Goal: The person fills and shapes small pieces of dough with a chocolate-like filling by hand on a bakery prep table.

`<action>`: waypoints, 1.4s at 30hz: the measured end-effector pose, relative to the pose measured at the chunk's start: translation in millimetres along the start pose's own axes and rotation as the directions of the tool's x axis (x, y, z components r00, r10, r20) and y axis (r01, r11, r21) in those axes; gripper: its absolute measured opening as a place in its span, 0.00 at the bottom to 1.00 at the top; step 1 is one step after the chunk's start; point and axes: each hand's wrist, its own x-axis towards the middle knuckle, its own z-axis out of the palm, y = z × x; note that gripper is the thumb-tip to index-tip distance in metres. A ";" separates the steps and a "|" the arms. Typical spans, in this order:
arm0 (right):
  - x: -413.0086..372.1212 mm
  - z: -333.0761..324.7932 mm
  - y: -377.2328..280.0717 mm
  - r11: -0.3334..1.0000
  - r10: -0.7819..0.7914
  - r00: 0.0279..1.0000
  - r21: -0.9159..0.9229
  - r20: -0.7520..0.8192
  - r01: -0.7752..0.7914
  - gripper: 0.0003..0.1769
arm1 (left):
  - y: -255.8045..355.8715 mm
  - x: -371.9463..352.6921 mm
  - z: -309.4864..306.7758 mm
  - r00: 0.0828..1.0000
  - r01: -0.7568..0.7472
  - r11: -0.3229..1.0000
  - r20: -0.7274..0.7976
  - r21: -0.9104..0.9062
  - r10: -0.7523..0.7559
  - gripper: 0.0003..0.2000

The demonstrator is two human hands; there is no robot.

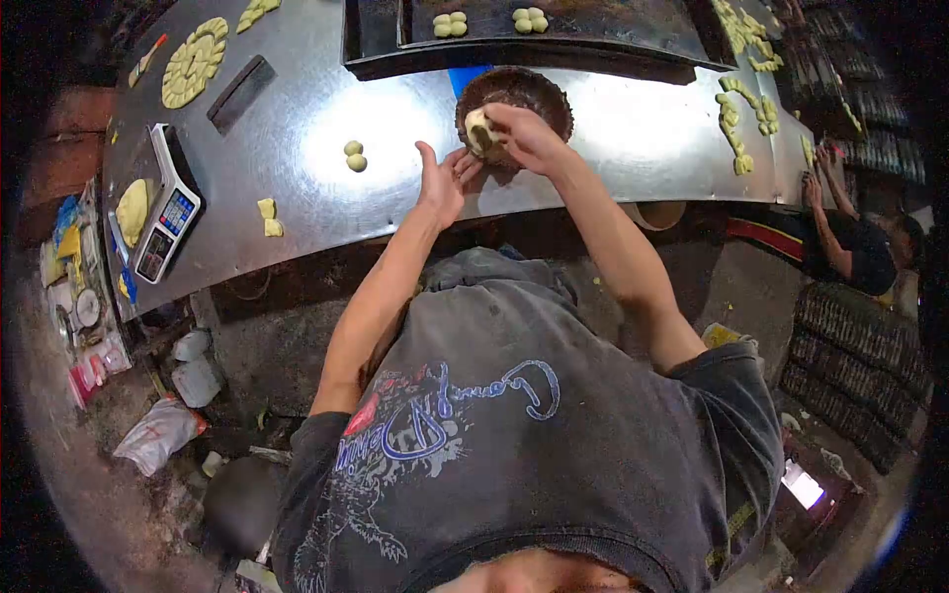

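Observation:
Over a round brown bowl (541, 87) at the metal table's near edge, my right hand (527, 138) holds a pale piece of dough (480, 130) with a dark patch on it. My left hand (445, 183) is just left of the bowl, palm up with its fingers apart; its fingertips reach under the dough, and whether they touch it I cannot tell. Two small dough balls (355, 156) lie touching on the table left of my hands. Further left sits a small dough piece (269, 217).
A dark tray (554, 51) with dough clusters (450, 25) stands behind the bowl. At the left are a scale (168, 212), a dough lump (131, 212), a dark bar (241, 94) and cut dough (195, 63). Another person (870, 247) is at the far right, beyond dough strips (732, 124).

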 end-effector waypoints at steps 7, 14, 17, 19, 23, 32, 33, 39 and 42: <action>-41.3 48.4 -13.7 0.809 -0.125 0.962 0.587 0.242 -0.043 0.24 | 48.2 -76.8 17.9 0.749 -0.638 0.544 0.276 0.544 0.603 0.20; -58.4 169.6 -1.1 0.894 -0.299 0.947 0.381 0.118 0.235 0.30 | 103.0 -120.2 -23.2 0.664 -0.634 0.530 0.045 0.563 0.746 0.16; -45.0 190.7 3.6 0.914 -0.404 0.911 0.021 0.082 0.404 0.23 | 111.7 -125.3 -44.2 0.628 -0.671 0.522 0.029 0.527 0.778 0.15; -46.4 198.0 -3.0 0.884 -0.388 0.917 -0.247 0.090 0.398 0.17 | 122.4 -134.4 -52.0 0.645 -0.674 0.552 0.027 0.491 0.764 0.16; -45.8 201.8 -20.2 0.996 -0.014 0.972 -0.085 0.233 0.034 0.11 | 144.3 -153.5 -76.5 0.658 -0.719 0.536 0.185 0.443 0.730 0.14; -56.2 242.9 -18.3 0.764 -0.523 0.835 -0.340 0.170 0.548 0.10 | 170.1 -150.7 -97.2 0.646 -0.665 0.482 0.115 0.570 0.755 0.15; -58.2 244.5 -17.4 0.734 -0.549 0.819 -0.373 0.167 0.567 0.09 | 171.4 -150.9 -91.4 0.695 -0.645 0.584 0.060 0.493 0.717 0.15; -91.0 240.2 -35.1 0.316 -0.722 0.624 -0.660 0.299 0.682 0.10 | 167.4 -144.5 -46.0 0.848 -0.529 0.820 0.158 0.216 0.506 0.20; -104.5 223.2 -43.2 0.454 -0.636 0.754 -0.711 0.162 0.536 0.11 | 159.5 -134.5 -44.4 0.878 -0.470 0.793 0.297 0.388 0.375 0.21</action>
